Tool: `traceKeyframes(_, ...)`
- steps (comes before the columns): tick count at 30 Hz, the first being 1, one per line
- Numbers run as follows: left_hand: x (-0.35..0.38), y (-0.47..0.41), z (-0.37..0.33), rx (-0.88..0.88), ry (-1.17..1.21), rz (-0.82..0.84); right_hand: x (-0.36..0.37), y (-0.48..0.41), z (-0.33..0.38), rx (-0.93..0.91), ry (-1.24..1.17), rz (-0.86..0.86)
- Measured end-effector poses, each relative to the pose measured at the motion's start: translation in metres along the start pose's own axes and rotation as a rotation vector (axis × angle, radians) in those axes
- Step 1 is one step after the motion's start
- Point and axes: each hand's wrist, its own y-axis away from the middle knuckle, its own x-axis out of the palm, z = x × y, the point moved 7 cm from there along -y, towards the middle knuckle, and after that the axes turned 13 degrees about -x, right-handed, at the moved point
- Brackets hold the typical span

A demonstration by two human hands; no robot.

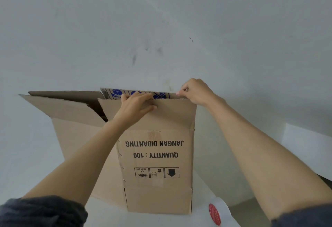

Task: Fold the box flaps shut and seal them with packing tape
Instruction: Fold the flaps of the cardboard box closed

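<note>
Gripping the upright near flap (170, 113), our left hand (134, 106) curled over its top edge; our right hand (195, 91) pinched a flap corner (179, 95). The box (156, 163) stood on a white surface (107, 216); we judged it light, stiff, best held by edges.

Views: one, worn on the person's head, wide-angle, with straight lines bowing near the frame's edges.
Facing: forward and down toward the box (156, 163) and the pale wall (161, 19) behind it.
Nearness: close; the left hand (136, 104) and right hand (195, 91) sit mid-frame at the box's top edge.
</note>
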Motion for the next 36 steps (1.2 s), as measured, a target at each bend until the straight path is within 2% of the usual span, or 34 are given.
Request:
traceKeyframes(5,-0.016,0.004,-0.002,-0.045,0.059,-0.058,-0.017,-0.002,0.000,0.087,0.055,-0.006)
traceKeyframes(12,-0.023,0.016,0.009,-0.086,0.099,-0.020,-0.016,0.009,-0.014,0.266,-0.092,0.022)
traceKeyframes(22,-0.049,0.036,0.024,-0.127,0.079,-0.057,-0.023,0.013,0.010,0.308,0.070,-0.136)
traceKeyframes(31,-0.061,0.051,0.009,-0.097,0.112,0.038,-0.040,0.065,0.003,0.520,0.079,-0.226)
traceKeyframes(36,-0.080,0.058,-0.006,-0.075,0.105,0.028,-0.060,0.102,0.006,0.612,0.126,-0.356)
